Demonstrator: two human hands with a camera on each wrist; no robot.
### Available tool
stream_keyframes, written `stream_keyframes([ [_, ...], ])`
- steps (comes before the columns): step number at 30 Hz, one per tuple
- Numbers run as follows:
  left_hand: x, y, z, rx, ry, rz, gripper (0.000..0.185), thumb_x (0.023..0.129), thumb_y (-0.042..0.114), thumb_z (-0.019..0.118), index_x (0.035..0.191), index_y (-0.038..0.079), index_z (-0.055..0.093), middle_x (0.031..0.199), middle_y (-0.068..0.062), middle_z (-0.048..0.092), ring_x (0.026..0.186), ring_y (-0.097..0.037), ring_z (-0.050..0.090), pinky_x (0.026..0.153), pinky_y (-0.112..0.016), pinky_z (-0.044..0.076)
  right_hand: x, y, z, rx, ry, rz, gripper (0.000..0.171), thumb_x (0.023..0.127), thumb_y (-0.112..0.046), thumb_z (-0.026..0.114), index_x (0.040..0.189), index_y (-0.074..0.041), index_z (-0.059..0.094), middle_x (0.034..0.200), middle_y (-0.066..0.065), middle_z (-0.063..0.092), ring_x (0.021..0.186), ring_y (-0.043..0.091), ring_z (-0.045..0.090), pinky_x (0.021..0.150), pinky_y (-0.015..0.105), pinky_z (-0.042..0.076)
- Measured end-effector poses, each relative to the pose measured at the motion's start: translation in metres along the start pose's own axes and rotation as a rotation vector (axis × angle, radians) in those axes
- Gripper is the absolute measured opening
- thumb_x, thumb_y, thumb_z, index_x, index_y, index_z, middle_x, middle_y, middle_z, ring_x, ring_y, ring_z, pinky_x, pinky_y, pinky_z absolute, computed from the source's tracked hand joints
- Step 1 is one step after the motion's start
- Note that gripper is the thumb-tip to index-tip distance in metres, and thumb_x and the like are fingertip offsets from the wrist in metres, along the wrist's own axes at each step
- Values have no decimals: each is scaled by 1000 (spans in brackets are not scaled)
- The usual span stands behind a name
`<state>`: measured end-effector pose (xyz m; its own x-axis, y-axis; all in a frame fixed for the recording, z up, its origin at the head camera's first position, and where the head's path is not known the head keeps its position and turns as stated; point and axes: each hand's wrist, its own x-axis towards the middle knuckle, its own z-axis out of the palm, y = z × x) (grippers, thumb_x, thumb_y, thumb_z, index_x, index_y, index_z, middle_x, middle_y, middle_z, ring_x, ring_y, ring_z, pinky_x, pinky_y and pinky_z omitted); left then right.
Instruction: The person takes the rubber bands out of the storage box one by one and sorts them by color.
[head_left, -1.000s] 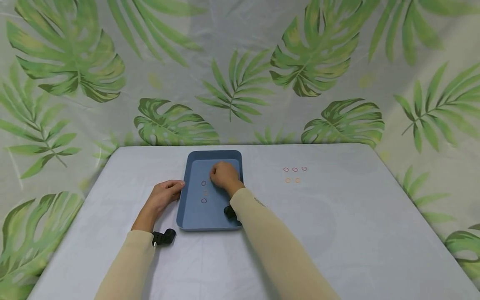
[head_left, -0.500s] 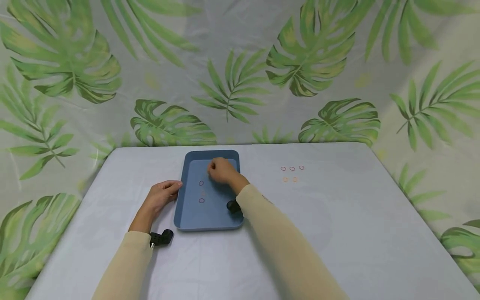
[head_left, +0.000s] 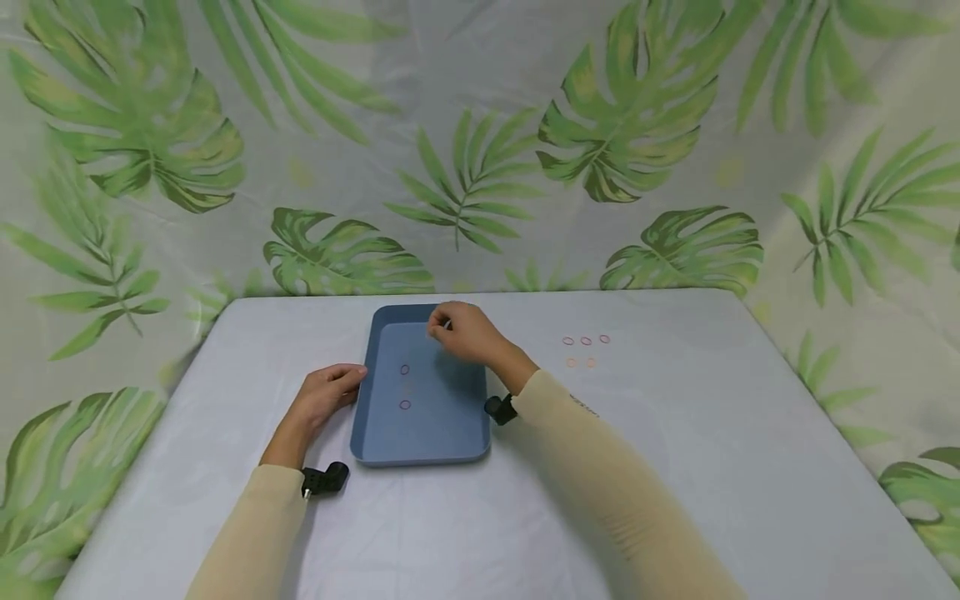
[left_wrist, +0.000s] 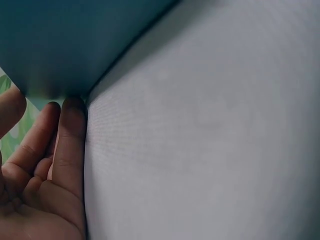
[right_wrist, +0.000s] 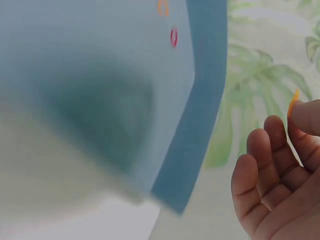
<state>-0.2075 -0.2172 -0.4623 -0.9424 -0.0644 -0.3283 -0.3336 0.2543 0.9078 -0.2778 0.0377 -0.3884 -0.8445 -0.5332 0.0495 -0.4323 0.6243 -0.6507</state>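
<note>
Raised over the far right part of the blue tray (head_left: 450, 460), my right hand (head_left: 468, 332) pinches a thin orange rubber band (right_wrist: 294, 101) between thumb and forefinger. Its other fingers are loosely bent. Inside the tray lie a red band (head_left: 405, 369), a faint orange band (head_left: 407, 387) and a dark red band (head_left: 405, 405) in a column. My left hand (head_left: 324, 392) rests on the table at the tray's left side. In the left wrist view, its nearly straight fingers (left_wrist: 69, 145) touch the tray's outer wall.
Right of the tray, three red bands (head_left: 587, 340) lie in a row on the white-covered table (head_left: 675, 467). Two orange bands (head_left: 581, 362) lie just in front of them. A leaf-patterned curtain (head_left: 465, 142) hangs behind the table's far edge.
My right hand has moved up and right from beside the tray's column of bands toward its far right corner, and the forearm has swung right. My left hand stays at the tray's side.
</note>
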Motion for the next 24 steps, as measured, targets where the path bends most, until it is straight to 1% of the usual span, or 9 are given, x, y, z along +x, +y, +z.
stream_keyframes([
  [4, 1, -1, 1, 9, -3, -9, 48, 101, 32, 58, 136, -1, 57, 142, -18, 56, 110, -6, 59, 97, -22, 54, -10, 16, -20, -19, 25, 9, 14, 102, -19, 56, 102, -10, 66, 105, 8, 69, 85, 19, 62, 73, 31, 50],
  [8, 1, -1, 0, 8, -3, -10, 48, 101, 31, 57, 137, -1, 56, 144, -19, 54, 114, -8, 59, 101, -25, 53, -21, 32, -42, -20, 43, 25, 15, 102, -18, 56, 104, -8, 66, 108, 11, 68, 88, 22, 65, 72, 32, 51],
  [14, 0, -3, 2, -4, -3, 2, 48, 101, 31, 58, 136, -2, 56, 142, -19, 55, 108, -3, 59, 100, -24, 54, -50, 63, -75, -49, 91, 49, 19, 102, -18, 54, 106, -5, 66, 109, 14, 69, 88, 24, 65, 71, 33, 50],
  [18, 0, -4, 3, -5, -4, 6, 49, 100, 33, 60, 135, -1, 57, 141, -18, 57, 107, -3, 59, 99, -24, 54, -76, 90, -94, -47, 100, 104, 20, 103, -18, 53, 109, -3, 65, 109, 16, 68, 86, 28, 65, 68, 32, 52],
  [21, 0, -5, 3, -2, -1, 0, 48, 100, 33, 60, 135, 0, 58, 141, -16, 57, 108, -3, 59, 98, -23, 54, -95, 112, -106, -50, 98, 159, 22, 103, -18, 53, 111, -1, 64, 111, 18, 67, 90, 32, 66, 70, 33, 53],
  [24, -1, -6, 2, -7, 8, -6, 46, 100, 32, 60, 134, 0, 58, 141, -16, 57, 109, -4, 60, 97, -22, 54, -112, 132, -114, -80, 105, 212, 22, 103, -19, 53, 111, -2, 64, 112, 19, 66, 96, 32, 65, 73, 35, 52],
])
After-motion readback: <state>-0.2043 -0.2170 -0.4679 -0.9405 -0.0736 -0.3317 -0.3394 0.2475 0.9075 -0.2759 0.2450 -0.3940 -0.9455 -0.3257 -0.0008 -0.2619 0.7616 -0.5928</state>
